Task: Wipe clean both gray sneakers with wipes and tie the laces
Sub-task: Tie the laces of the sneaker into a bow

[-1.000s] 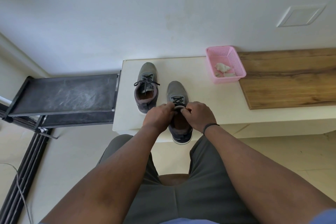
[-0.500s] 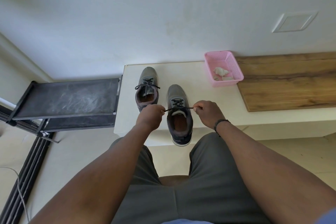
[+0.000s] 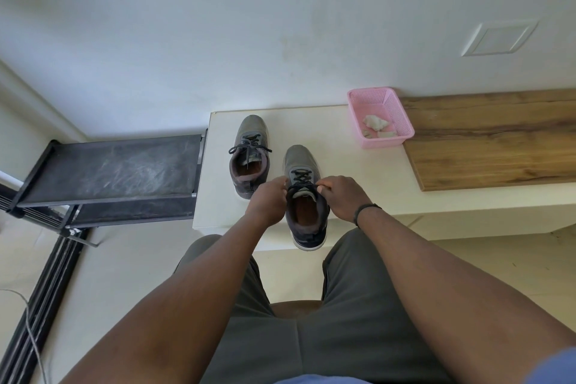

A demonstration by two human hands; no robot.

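Two gray sneakers stand on the white table (image 3: 358,171), toes toward the wall. The left sneaker (image 3: 249,156) sits further back with its dark laces in a bow. The right sneaker (image 3: 304,196) is nearer, its heel over the table's front edge. My left hand (image 3: 268,203) pinches one end of its dark lace (image 3: 300,179) at the left side of the tongue. My right hand (image 3: 341,199) pinches the other end at the right side. Both hands sit close against the shoe's opening.
A pink mesh basket (image 3: 378,117) holding crumpled wipes (image 3: 375,125) stands at the back right of the table. A wooden board (image 3: 492,140) lies to its right. A black metal rack (image 3: 106,171) stands left of the table. A cable (image 3: 31,333) trails on the floor.
My hands pulled the lace ends apart sideways half a second ago; now they have come back in close to the right sneaker's tongue. The sneakers have not moved.
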